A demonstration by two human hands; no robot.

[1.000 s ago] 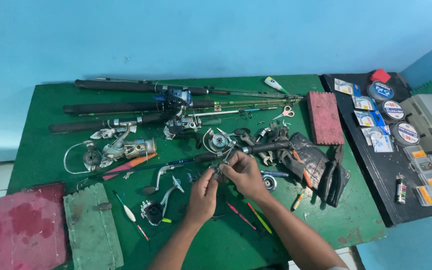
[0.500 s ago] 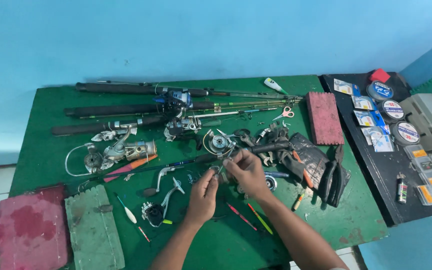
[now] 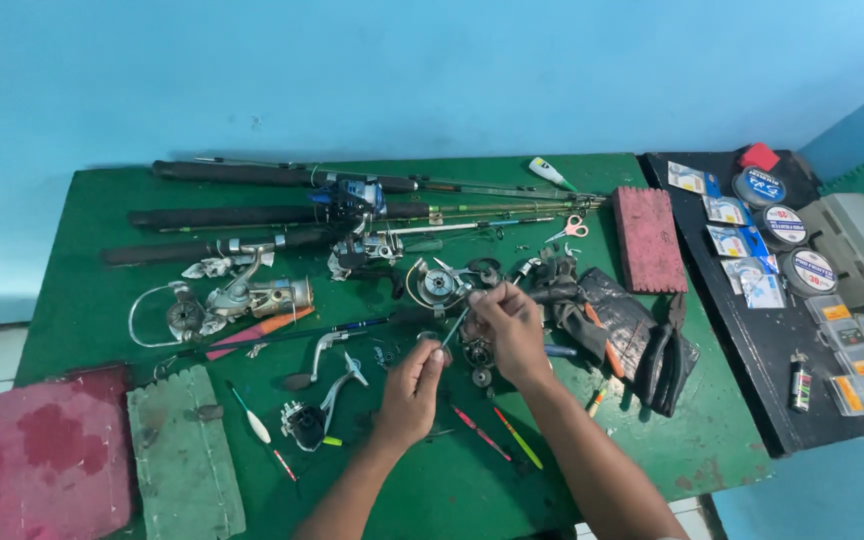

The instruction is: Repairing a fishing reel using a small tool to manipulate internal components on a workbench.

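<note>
My left hand (image 3: 414,385) and my right hand (image 3: 508,328) meet over the middle of the green table (image 3: 92,300). Both pinch a thin metal shaft-like part (image 3: 455,326) that runs slantwise between them. Small round reel parts (image 3: 479,357) lie right under my right hand. A disassembled silver reel spool (image 3: 438,283) sits just beyond the fingers. A silver spinning reel (image 3: 252,296) lies to the left, and loose reel handles (image 3: 337,350) rest near my left hand.
Several fishing rods (image 3: 282,212) lie along the table's back. Red foam block (image 3: 648,240), pliers (image 3: 664,352), scissors (image 3: 570,228), floats (image 3: 250,416). A red pad (image 3: 57,450) and green pad (image 3: 184,455) sit front left. Line spools (image 3: 808,270) and tackle boxes (image 3: 857,245) cover the black side table.
The view has shifted slightly. My hands stay together at the same spot, with only small finger movements on the thin part.
</note>
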